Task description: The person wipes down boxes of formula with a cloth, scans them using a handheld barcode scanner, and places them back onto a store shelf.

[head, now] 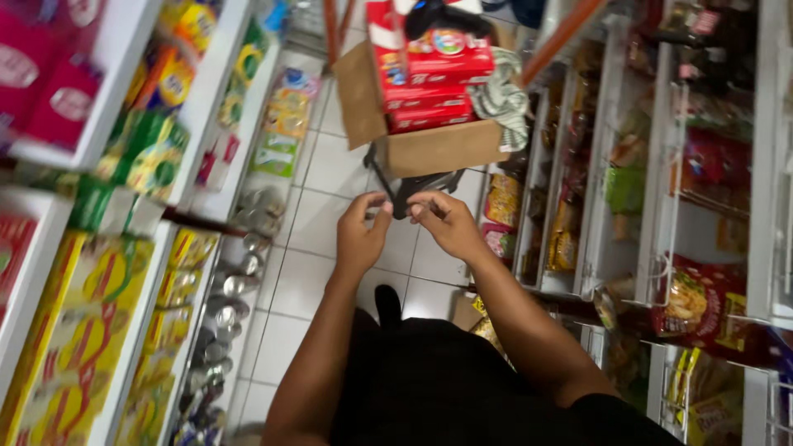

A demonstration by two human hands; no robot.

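Strap [402, 201], dark, thin and probably limp, sat pinched between both hands' fingers: left hand [361, 231], right hand [446, 221], before the box [438, 149].

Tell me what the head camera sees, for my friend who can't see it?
A person's left hand and right hand meet, fingertips together, in a shop aisle before a cardboard box of red packets. Shelves of packaged goods line both sides.

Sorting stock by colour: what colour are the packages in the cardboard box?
Red packages, seen in the head view.
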